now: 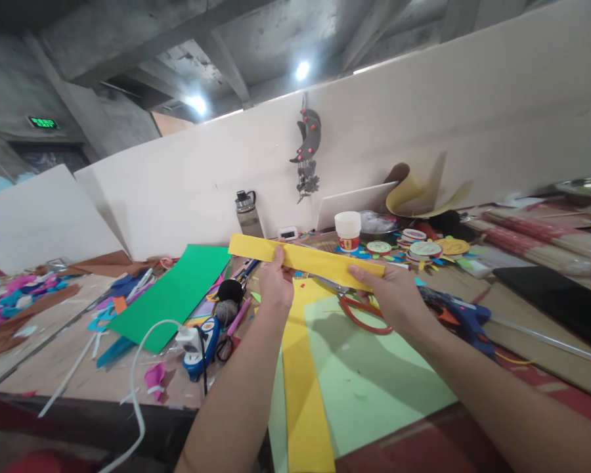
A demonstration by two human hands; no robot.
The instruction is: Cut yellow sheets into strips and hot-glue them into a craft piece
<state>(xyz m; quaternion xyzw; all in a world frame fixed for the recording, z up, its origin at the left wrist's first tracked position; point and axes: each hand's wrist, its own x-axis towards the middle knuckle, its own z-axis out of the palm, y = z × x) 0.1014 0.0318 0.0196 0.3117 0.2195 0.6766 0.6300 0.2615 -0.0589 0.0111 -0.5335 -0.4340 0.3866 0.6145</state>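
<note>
A yellow strip (315, 261), perhaps foam or paper, is stretched level above the table between my two hands. My left hand (276, 282) pinches it left of its middle, thumb on the near face. Near the strip's right end, my right hand (391, 289) grips it the same way. Just below my right hand, scissors with orange handles (359, 315) lie on the work surface. Under my arms a longer yellow strip (305, 387) rests on a pale green sheet (369, 381). The fingers behind the held strip are partly hidden.
A bright green sheet (175, 295) lies on the left, near a blue power strip (201, 348) with a white cable. Behind stand a bottle (247, 213) and white paper cups (348, 230). A blue glue gun (458, 315) and a black phone-like slab (556, 299) lie right.
</note>
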